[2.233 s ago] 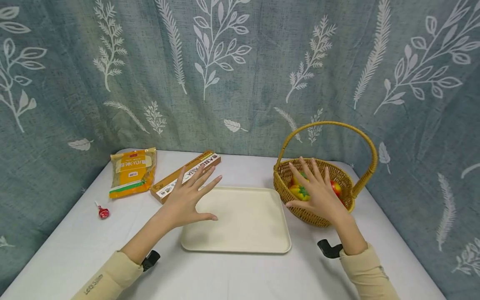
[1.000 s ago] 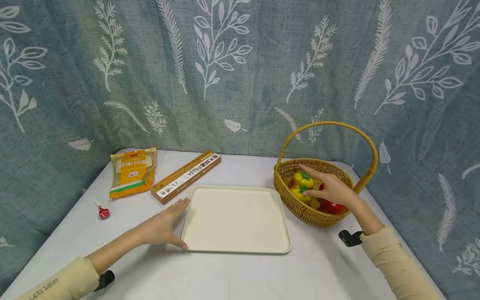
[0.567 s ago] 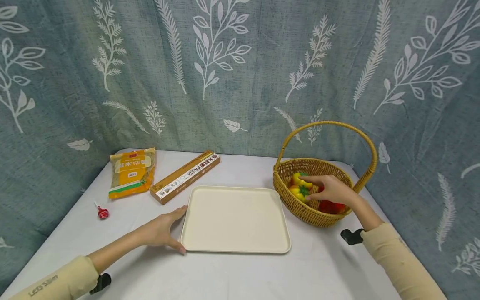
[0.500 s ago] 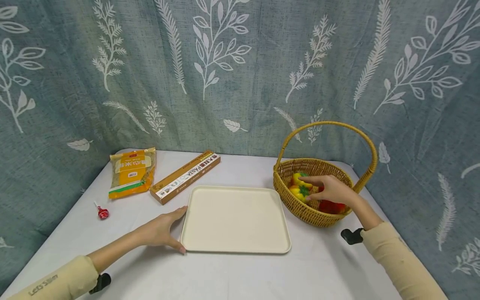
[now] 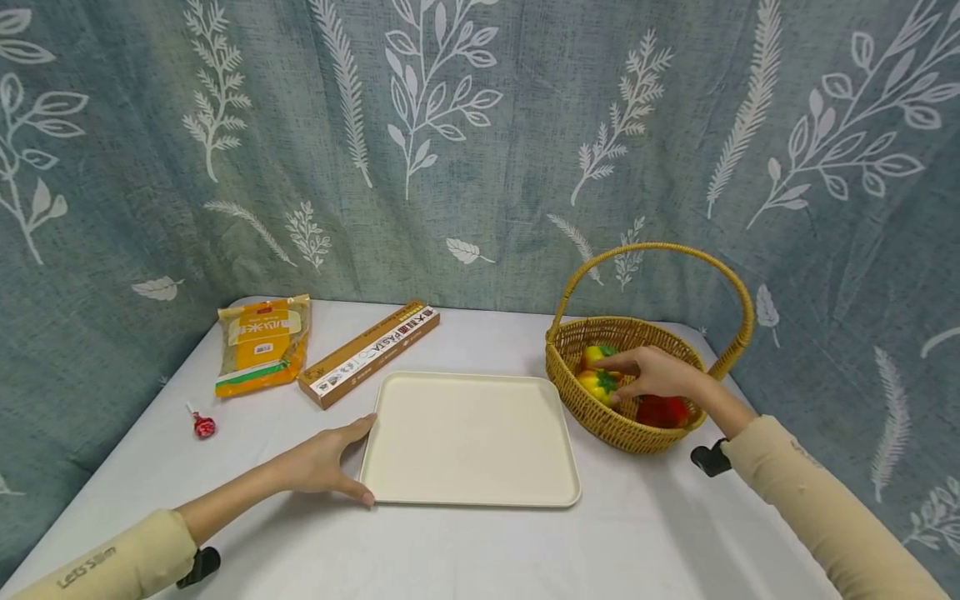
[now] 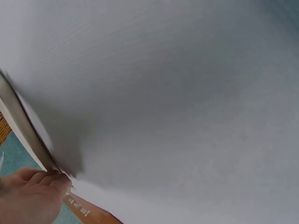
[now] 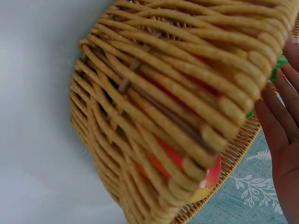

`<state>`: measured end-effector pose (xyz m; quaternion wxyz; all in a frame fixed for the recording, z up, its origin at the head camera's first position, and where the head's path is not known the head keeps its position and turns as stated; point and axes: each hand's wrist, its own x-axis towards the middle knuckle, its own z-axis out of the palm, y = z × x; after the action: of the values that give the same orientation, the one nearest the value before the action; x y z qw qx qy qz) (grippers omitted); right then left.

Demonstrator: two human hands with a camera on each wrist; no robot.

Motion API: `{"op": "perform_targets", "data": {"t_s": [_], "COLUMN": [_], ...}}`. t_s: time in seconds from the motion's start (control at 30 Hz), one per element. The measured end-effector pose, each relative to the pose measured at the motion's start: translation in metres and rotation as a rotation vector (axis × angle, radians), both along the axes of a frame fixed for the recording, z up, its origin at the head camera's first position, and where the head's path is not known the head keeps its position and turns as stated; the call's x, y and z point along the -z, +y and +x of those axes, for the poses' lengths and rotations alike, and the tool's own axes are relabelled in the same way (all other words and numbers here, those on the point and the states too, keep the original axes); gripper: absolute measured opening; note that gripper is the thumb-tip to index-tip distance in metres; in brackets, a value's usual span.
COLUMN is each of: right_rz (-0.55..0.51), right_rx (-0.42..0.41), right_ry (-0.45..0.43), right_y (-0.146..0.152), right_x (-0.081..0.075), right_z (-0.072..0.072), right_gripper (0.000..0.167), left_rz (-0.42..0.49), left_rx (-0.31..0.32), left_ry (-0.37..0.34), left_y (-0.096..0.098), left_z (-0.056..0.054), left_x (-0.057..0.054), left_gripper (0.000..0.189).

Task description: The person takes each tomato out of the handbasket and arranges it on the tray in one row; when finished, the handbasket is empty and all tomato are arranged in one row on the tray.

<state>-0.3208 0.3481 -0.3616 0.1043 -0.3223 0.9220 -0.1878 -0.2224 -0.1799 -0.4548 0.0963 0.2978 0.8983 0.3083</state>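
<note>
Clearest txt is on the box (image 5: 369, 355): PASTA in dark caps on its white side panel, w/ dark Chinese chars right next to it toward the far end, too small for me to be sure of. L sleeve (image 5: 112, 557) says Let's Slim in dark print nr the cuff. R sleeve (image 5: 832, 504) has a bit of dark print too, but it's a blur, can't read it. Bag (image 5: 262, 346): lg white Chinese chars on orange, plus a white patch w/ tiny dark print, illegible tbh. Left wrist cam gets sm white print on the box, also unreadable.
</note>
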Motion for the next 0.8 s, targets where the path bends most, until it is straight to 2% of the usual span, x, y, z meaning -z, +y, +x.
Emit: {"op": "perform_targets", "data": {"t_s": [0.4,0.63,0.8], "right_rz": [0.051,0.093,0.1], "right_rx": [-0.024,-0.019,-0.015], "right_ry": [-0.095,-0.06,-0.037], "right_y": [-0.003,-0.006,-0.007], "right_x": [-0.004,-0.001,0.007], "right_z": [-0.013,-0.016,-0.018], "right_gripper": [0.062,0.062,0.06], "left_rz": [-0.003,0.009,0.015], "left_rx": [-0.005,0.0,0.006], "left_ry": [0.005,0.002,-0.004], "left_y": [0.0,0.0,0.0], "left_z": [-0.001,-0.001,-0.001], "left_x": [0.002,0.003,0.002], "left_gripper": [0.123,0.122,0.121]}}
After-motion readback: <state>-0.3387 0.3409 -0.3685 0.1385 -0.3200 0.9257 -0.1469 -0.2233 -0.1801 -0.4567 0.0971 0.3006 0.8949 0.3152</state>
